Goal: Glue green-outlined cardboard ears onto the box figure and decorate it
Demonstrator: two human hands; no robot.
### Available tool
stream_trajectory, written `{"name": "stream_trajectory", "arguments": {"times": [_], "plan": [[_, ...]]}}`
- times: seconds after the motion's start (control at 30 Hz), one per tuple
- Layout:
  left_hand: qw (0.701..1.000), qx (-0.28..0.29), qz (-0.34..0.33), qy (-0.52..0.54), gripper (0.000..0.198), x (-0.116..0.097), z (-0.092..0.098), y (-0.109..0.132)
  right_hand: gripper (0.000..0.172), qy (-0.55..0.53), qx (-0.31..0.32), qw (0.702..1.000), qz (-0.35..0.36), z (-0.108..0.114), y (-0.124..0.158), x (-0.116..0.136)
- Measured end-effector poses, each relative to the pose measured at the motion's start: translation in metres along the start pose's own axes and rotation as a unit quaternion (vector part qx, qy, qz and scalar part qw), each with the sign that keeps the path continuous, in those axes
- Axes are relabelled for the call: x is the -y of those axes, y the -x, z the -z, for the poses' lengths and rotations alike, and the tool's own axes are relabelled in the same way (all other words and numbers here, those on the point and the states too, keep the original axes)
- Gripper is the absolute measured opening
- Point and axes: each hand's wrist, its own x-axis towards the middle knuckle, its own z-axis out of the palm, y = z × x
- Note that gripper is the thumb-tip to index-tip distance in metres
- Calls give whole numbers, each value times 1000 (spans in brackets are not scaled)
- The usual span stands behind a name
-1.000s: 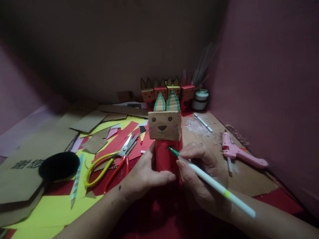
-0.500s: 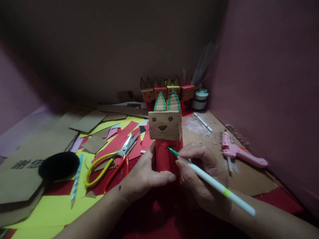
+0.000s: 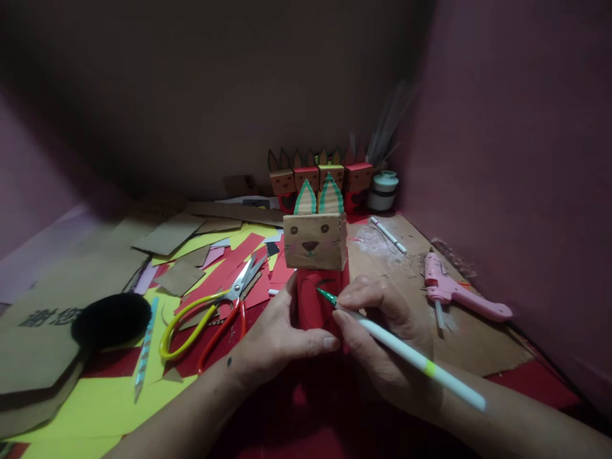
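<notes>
A cardboard animal figure stands upright before me, with a box head, green-edged ears, a drawn face and a red body. Around the lower red body wraps my left hand, its thumb across the front. Pinched in my right hand is a white marker pen with a green tip and a yellow-green band. Its tip is at the front of the red body, just below the head, where a dark curved line shows. The lower part of the body is partly hidden by my hands and shadow.
Scissors, a striped pencil and paper scraps lie at left, near a black oval. A pink glue gun and another pen are at right. Several similar figures stand behind, beside a jar.
The marker tip has moved slightly left and down on the red body. A dark curved stroke now shows more clearly there. My left hand keeps its hold on the figure.
</notes>
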Motion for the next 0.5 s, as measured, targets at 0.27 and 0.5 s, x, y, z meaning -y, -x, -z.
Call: {"name": "stream_trajectory", "arguments": {"times": [0.27, 0.5], "plan": [[999, -41, 15, -11, 58, 3, 2, 2, 20, 3, -48, 998, -50, 1, -1, 7], [999, -38, 17, -35, 63, 2, 2, 1, 22, -10, -17, 1000, -10, -1, 0, 1]]}}
